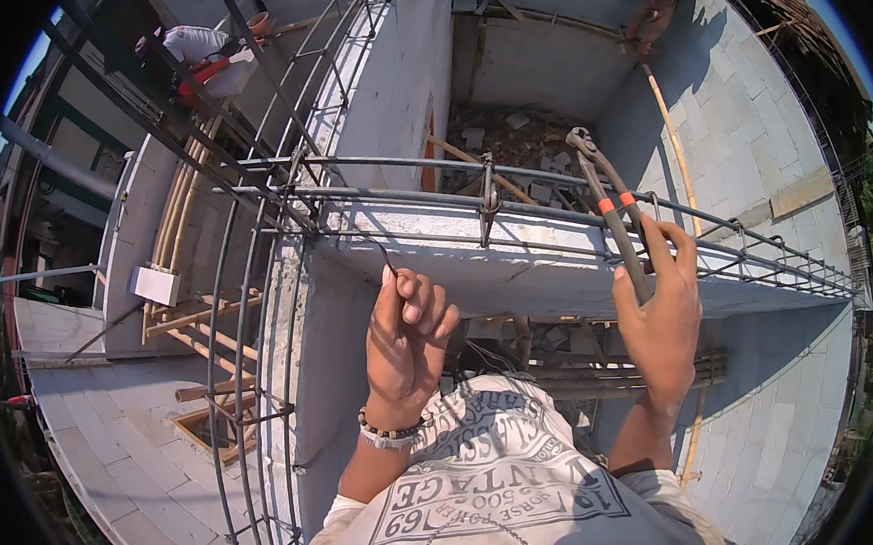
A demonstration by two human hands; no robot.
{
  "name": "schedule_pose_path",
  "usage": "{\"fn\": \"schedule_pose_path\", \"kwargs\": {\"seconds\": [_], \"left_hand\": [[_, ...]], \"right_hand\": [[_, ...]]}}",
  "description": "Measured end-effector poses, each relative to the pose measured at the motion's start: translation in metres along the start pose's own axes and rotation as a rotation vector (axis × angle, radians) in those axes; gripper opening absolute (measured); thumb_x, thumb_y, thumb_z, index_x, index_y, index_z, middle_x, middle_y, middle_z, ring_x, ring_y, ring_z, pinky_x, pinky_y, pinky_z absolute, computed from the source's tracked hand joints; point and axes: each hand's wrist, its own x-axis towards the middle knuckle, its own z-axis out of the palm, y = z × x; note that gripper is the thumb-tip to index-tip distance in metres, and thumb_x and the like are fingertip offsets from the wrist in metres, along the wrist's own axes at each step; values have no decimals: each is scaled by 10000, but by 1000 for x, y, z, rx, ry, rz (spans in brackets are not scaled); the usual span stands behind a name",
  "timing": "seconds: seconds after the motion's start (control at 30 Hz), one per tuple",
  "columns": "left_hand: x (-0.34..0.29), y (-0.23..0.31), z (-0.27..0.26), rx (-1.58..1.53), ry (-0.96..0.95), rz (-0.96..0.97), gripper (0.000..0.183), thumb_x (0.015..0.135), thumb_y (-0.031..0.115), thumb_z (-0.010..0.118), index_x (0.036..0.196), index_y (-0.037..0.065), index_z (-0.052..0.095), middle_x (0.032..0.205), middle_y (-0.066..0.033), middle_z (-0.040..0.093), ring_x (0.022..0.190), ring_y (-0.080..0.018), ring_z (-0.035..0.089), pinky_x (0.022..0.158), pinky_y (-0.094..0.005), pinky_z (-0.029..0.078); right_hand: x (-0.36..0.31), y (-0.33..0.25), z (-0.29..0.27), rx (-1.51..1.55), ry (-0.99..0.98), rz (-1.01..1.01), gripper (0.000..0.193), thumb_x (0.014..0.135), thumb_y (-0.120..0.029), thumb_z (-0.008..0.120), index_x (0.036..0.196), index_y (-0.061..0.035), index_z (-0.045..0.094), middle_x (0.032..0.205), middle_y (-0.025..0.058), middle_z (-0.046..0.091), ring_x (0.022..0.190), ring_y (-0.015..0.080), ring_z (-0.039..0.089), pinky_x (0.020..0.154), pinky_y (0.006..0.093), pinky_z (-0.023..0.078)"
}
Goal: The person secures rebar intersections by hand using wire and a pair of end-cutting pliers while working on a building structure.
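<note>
1. Around the hands, much steel is seen: a horizontal cage of bars [490, 194] is laid along the top of a pale wall [544, 238], and a second cage [267, 416] is placed at the left. The space in front of both hands is crossed by these bars.
2. Beyond the wall, rubble [518, 133] is seen; at the left, bamboo poles [187, 193] are placed near a white block [155, 286], and at the right a long bamboo pole [676, 148] is seen.
3. By the left hand [405, 334], a thin dark wire [380, 242] is pinched at the thumb, with the fingers curled; this grip is closed. The wire is bent up and leftward, to the crossing bars.
4. By the right hand [667, 318], pincers [614, 224] with orange bands are held by the handles, in a loosely closed grip; their head is pointed upward.
5. The far end of the wire is lost among the bars, and how far the pincers' jaws are opened cannot be told.
6. One worker [198, 42] is partly covered by slanting bars; another worker [653, 14] is cut off above.
7. On the pale shirt [499, 469], dark letters and numerals are printed in a framed design, bent by folds.
</note>
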Motion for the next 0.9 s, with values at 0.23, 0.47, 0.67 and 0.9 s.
{"fn": "schedule_pose_path", "kwargs": {"seconds": [0.23, 0.47, 0.67, 0.9], "left_hand": [[10, 5, 4, -69, -16, 33, 372, 1110, 361, 467, 797, 167, 411, 668, 53, 294, 566, -83, 265, 566, -267, 280], [20, 13, 7, -86, -37, 259, 446, 1115, 453, 436, 789, 164, 341, 673, 41, 249, 573, -92, 223, 587, -274, 267], [26, 16, -5, -17, -36, 215, 411, 1108, 431, 467, 803, 165, 394, 673, 53, 263, 562, -78, 252, 563, -263, 271], [37, 35, -24, 46, -162, 75, 392, 1112, 428, 447, 812, 183, 385, 678, 66, 268, 529, -68, 217, 512, -252, 232]], "right_hand": [[-10, -10, -11, -54, 138, -85, 479, 930, -215, 686, 1359, -13, 619, 1389, 217, 539, 1249, 401, 570, 1045, 492, 452], [-56, -53, 15, 603, -345, -171, 345, 1021, -251, 613, 1263, -7, 643, 1216, 165, 634, 1111, 261, 629, 951, 367, 492], [-71, -37, 67, 809, -678, 128, 259, 1083, -219, 505, 1094, 10, 626, 806, 15, 569, 723, 90, 502, 664, 279, 417], [-83, -26, 108, 718, -892, 60, 316, 1086, -271, 461, 1065, 5, 614, 731, 45, 617, 682, 204, 574, 682, 411, 468]]}}
